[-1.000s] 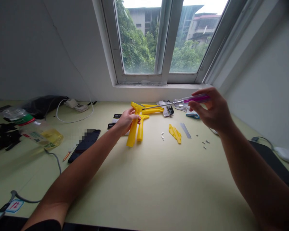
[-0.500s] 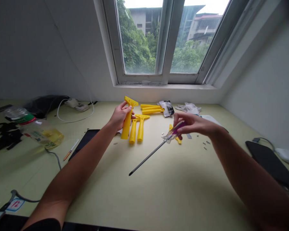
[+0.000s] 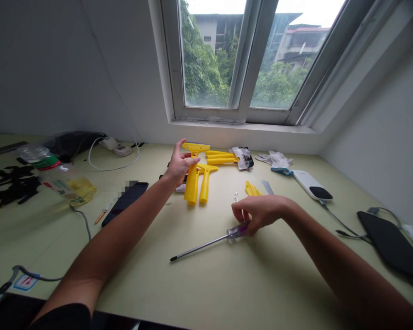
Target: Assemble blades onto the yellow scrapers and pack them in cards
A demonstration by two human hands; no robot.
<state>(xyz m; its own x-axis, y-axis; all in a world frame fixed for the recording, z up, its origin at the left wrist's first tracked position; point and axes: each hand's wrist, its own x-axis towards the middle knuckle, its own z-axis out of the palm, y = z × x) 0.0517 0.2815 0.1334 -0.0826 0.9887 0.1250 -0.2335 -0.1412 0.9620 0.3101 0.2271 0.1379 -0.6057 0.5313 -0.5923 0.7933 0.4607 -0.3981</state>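
Observation:
Upright in my left hand (image 3: 181, 167) is a yellow scraper (image 3: 192, 181), its wide head at the top. Just behind and beside it, two more yellow scrapers lie on the table, one of them (image 3: 204, 185) fully in view. My right hand (image 3: 261, 213) is closed on the purple and clear handle of a screwdriver (image 3: 203, 245), low over the table, with the dark tip pointing left. Small nuts (image 3: 236, 194) and yellow flat pieces (image 3: 252, 189) lie beyond my right hand, near a grey blade (image 3: 267, 187).
Further back are yellow handles (image 3: 222, 160), a packet (image 3: 242, 158) and white gloves (image 3: 274, 159). A white power bank (image 3: 311, 184) and black phone (image 3: 388, 238) lie right. On the left are a dark phone (image 3: 125, 203), a pen (image 3: 100, 217) and a bottle (image 3: 60, 176).
My right hand has come down and nearer with the screwdriver, which now lies flatter. The scraper in my left hand has turned so its head shows wider. The view has shifted slightly.

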